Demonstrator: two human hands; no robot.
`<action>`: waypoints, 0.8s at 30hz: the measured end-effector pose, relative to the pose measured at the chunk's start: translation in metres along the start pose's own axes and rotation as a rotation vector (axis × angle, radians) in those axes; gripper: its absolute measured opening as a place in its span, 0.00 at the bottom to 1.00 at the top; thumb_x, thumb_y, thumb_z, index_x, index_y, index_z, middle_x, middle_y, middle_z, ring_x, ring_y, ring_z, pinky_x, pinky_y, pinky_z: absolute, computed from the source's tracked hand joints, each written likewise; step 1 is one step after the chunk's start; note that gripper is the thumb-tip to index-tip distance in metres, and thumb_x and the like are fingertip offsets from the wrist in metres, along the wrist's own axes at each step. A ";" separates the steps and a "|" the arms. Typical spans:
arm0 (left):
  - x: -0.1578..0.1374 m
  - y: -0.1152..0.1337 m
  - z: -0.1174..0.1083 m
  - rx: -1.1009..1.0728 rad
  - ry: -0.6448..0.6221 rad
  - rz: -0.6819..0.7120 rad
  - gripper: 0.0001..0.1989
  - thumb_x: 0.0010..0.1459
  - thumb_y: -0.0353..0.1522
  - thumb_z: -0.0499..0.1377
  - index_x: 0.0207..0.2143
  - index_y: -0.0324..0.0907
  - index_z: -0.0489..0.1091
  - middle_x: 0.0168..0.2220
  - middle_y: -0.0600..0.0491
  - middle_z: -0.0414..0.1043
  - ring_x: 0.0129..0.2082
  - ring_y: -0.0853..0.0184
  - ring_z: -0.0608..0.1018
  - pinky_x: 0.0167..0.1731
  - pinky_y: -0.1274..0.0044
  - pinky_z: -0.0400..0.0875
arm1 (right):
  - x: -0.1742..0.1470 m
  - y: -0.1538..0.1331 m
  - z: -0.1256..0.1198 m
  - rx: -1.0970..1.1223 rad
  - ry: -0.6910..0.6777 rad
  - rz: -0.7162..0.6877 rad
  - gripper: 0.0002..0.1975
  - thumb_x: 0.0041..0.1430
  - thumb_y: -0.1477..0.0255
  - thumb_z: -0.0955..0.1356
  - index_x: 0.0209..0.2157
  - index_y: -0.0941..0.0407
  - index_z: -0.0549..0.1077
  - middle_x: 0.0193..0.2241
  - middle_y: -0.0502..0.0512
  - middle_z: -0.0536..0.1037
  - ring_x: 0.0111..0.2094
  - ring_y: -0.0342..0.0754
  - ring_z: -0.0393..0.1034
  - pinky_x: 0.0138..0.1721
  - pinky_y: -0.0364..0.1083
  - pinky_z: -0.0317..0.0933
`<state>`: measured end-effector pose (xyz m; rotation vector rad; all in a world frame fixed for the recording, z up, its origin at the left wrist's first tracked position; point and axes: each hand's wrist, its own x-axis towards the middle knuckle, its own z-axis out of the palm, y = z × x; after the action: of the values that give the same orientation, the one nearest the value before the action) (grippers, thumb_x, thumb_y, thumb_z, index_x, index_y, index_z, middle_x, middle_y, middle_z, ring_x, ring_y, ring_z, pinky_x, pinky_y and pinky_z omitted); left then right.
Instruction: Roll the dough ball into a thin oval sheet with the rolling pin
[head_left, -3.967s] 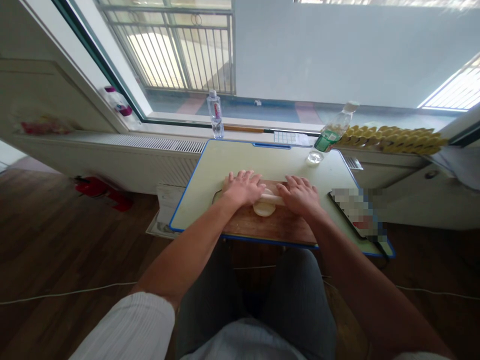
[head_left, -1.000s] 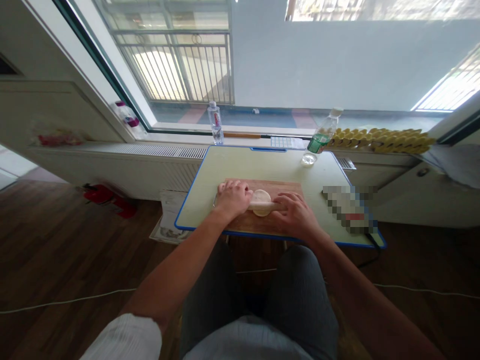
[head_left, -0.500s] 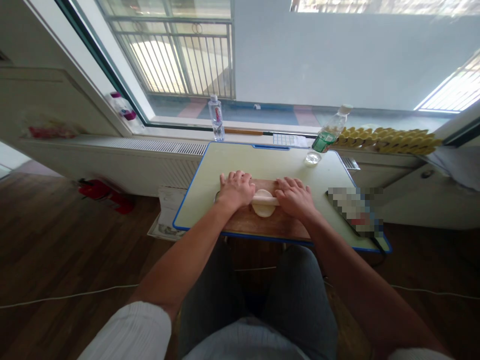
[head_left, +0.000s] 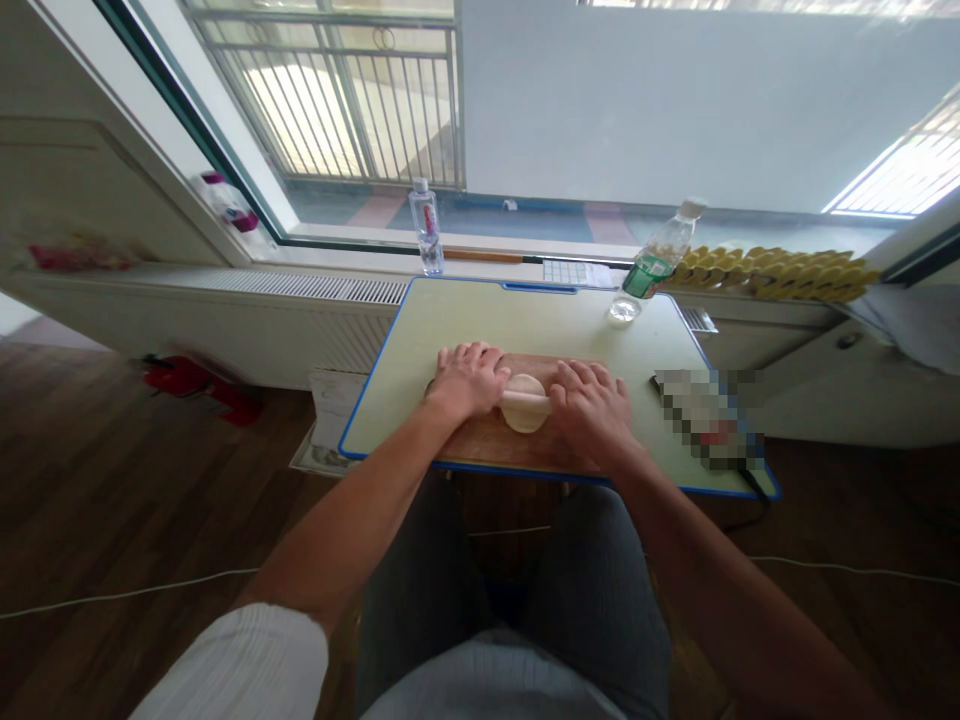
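Note:
A pale wooden rolling pin (head_left: pixel 526 401) lies crosswise over a round, flat piece of dough (head_left: pixel 525 420). My left hand (head_left: pixel 471 378) covers the pin's left end, and my right hand (head_left: pixel 592 400) covers its right end. Both hands are closed over the pin from above, so its ends are hidden. Dough shows on the near and far sides of the pin, between the hands. Beneath it is a brown wooden board (head_left: pixel 510 451) near the front edge of a small table.
The pale table (head_left: pixel 480 315) has a blue rim. A green-labelled bottle (head_left: pixel 651 270) stands at its back right, and a blurred-out flat object (head_left: pixel 705 420) lies at the right. A clear bottle (head_left: pixel 427 230) stands by the window. A red fire extinguisher (head_left: pixel 202 388) is on the floor at left.
The view has shifted slightly. Both hands remain on the rolling pin; the right hand sits slightly lower relative to the board, and more dough shows beyond the pin.

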<state>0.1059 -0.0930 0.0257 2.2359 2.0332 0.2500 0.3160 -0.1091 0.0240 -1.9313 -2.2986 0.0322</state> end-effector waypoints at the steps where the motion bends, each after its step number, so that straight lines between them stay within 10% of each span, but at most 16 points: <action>1: -0.010 0.000 0.002 0.004 0.024 0.008 0.26 0.75 0.46 0.47 0.67 0.53 0.71 0.71 0.48 0.69 0.69 0.51 0.68 0.70 0.52 0.59 | -0.010 -0.002 0.001 -0.003 0.027 0.004 0.31 0.76 0.62 0.53 0.72 0.55 0.68 0.73 0.58 0.68 0.73 0.63 0.56 0.71 0.69 0.52; 24: 0.014 0.002 -0.009 -0.006 -0.131 -0.032 0.31 0.75 0.48 0.43 0.72 0.50 0.65 0.75 0.45 0.63 0.73 0.47 0.65 0.71 0.44 0.55 | 0.032 0.001 0.009 0.028 0.111 -0.018 0.29 0.74 0.66 0.56 0.69 0.57 0.72 0.70 0.59 0.73 0.69 0.62 0.63 0.69 0.64 0.57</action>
<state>0.1074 -0.0793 0.0355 2.1526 1.9962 0.1030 0.3110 -0.0763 0.0181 -1.8500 -2.2320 -0.0441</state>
